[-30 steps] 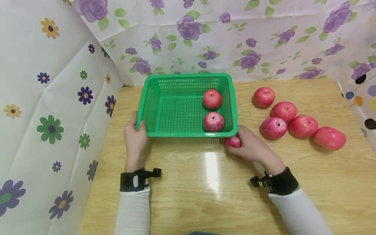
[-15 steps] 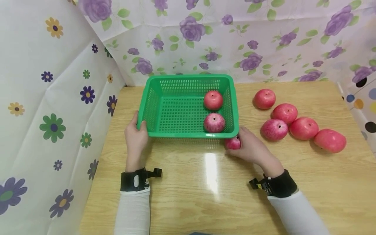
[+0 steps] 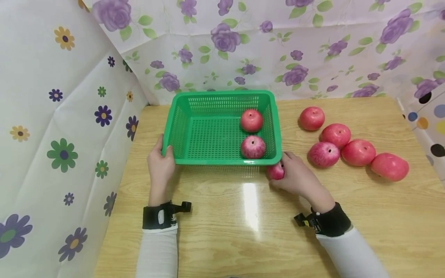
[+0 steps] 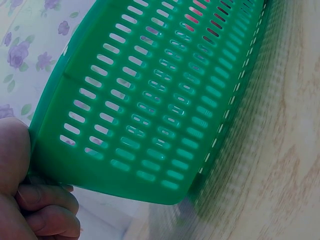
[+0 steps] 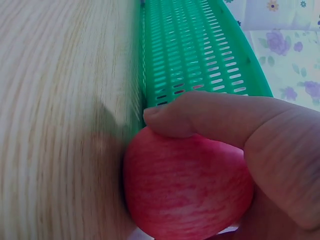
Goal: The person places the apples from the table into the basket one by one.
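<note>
A green perforated plastic basket (image 3: 222,162) stands on the wooden table, with two apples inside at its right end: a red apple (image 3: 252,120) behind and a streaked pink apple (image 3: 253,147) in front. My left hand (image 3: 161,164) grips the basket's left rim near the front corner, thumb on one side and fingers curled on the other in the left wrist view. At the front right corner, just outside the basket, my right hand (image 3: 295,173) holds another apple (image 5: 185,185), thumb laid across it. The rim hides part of that apple in the head view.
To the right on the table (image 3: 215,231) lie several more apples: a red apple (image 3: 311,118) at the back, a streaked apple (image 3: 324,154) and others in a loose row. Flowered sheets (image 3: 222,58) hang behind the basket and along the left side.
Both hands keep their holds, and the basket and apples stay where they are on the table. Only the head view shifts slightly.
</note>
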